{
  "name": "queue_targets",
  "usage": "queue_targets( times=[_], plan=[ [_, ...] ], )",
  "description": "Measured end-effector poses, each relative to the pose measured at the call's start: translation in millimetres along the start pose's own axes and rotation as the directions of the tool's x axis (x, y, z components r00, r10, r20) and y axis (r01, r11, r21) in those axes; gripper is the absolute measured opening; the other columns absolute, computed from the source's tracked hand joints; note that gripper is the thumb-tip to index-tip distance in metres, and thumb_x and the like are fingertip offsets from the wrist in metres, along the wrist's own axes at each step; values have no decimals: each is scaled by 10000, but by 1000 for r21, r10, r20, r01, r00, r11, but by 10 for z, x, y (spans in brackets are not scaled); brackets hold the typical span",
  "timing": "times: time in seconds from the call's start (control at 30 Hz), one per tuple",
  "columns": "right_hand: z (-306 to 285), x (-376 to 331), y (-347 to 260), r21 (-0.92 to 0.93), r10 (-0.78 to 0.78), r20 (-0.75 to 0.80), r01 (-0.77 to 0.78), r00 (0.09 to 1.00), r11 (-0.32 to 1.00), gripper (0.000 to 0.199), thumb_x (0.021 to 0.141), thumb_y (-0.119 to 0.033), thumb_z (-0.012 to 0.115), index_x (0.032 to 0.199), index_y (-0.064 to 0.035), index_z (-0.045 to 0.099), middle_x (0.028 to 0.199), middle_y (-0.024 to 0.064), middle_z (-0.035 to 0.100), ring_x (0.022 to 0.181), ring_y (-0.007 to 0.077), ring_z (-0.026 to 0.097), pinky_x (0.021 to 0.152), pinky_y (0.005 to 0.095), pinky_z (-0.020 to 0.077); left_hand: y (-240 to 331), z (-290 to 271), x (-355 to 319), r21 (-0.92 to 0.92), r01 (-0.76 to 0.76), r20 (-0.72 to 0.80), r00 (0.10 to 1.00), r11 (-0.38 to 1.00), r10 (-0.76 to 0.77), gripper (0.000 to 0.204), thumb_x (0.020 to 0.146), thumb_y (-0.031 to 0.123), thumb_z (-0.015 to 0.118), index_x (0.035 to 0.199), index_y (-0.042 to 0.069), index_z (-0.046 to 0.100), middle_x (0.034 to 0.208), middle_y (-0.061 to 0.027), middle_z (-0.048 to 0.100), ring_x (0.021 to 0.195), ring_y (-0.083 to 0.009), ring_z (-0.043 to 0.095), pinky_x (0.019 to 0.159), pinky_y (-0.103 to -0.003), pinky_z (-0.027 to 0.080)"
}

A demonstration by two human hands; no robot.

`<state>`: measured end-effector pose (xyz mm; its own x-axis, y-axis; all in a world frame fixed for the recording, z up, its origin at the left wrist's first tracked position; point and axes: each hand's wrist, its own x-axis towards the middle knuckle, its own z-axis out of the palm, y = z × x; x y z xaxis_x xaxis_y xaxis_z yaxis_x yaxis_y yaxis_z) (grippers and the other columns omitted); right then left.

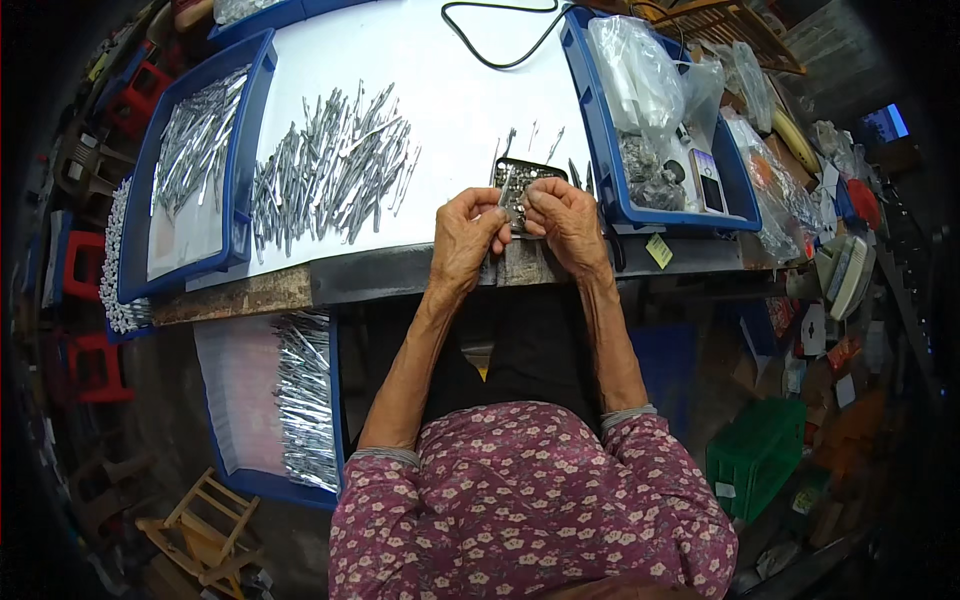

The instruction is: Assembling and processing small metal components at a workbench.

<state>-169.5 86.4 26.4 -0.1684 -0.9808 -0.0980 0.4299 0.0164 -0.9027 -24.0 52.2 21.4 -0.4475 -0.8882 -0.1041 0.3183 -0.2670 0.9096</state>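
Head view: both bare hands work close together over the near edge of a table, just beside each other with a small gap between.
Left hand: the left hand [468, 238] is closed at thumb and fingertips on a thin metal strip [503, 194], which points up and away from the person.
Right hand: the right hand [565, 228] has its fingers curled in toward the thumb; whether a small part sits between them I cannot tell.
Dark tray: a small dark tray [548, 168] lies just beyond the fingers, partly hidden by them, with small shiny metal parts [518, 178] inside.
Loose pieces: a few thin strips lie near the tray on the white sheet [440, 125] covering the tabletop.
Heap: a broad pile of metal strips [335, 165] spreads over the sheet, to the left of the hands and well apart from them.
Left tray: a blue tray [240, 165] stands beside the heap, also holding metal strips.
Right bin: a blue bin [680, 219] stands to the right of the hands, with clear plastic bags [630, 65] and a small box [706, 182] in it.
Cable: a black cable [497, 67] loops across the far part of the sheet.
Below the table: a lower blue tray [336, 390] at left carries more strips along its right side; a green crate [755, 460] is at right.
Clothing: a purple floral garment [530, 490] covers the person's upper arms.
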Motion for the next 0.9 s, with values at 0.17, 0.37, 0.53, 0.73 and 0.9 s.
queue_targets(
  times=[0.17,0.37,0.53,0.73,0.9],
  plan=[
    [8,10,13,-66,-77,18,78,997,995,112,819,-64,570,840,41,538,691,37,527,541,59,438,480,185,370,-4,2,-10,-18,0,-22,1000,1000,-1,205,797,10,560,976,-79,517,653,-61,572,483,-66,501,427,-145,382],
    [28,-10,18,-141,-92,-2,91,996,986,96,792,-40,584,857,23,554,704,26,550,569,58,489,513,175,400,7,18,-22,-10,-7,-48,999,1000,6,185,787,-4,564,955,-74,525,664,-61,570,492,-66,508,430,-149,391],
    [160,-52,-25,-206,-148,-56,133,987,969,137,774,-33,595,902,4,562,754,31,585,607,71,543,561,179,436,-22,31,-21,24,-51,-63,997,998,53,178,784,-8,563,944,-78,533,693,-58,565,526,-64,515,438,-152,398],
    [165,-58,-3,-264,-182,-47,164,982,950,138,771,7,565,905,35,552,780,58,590,642,85,569,590,193,481,-32,38,-20,41,-63,-49,997,997,65,154,782,-14,558,929,-57,544,721,-78,601,526,-55,506,439,-149,394],
    [239,-74,-21,-339,-217,-69,182,974,923,97,773,24,550,869,33,552,758,59,587,619,87,570,572,193,480,-27,30,-25,72,-58,-61,996,996,63,152,781,-6,563,925,-52,546,734,-82,613,530,-47,508,440,-146,392]
  ],
)
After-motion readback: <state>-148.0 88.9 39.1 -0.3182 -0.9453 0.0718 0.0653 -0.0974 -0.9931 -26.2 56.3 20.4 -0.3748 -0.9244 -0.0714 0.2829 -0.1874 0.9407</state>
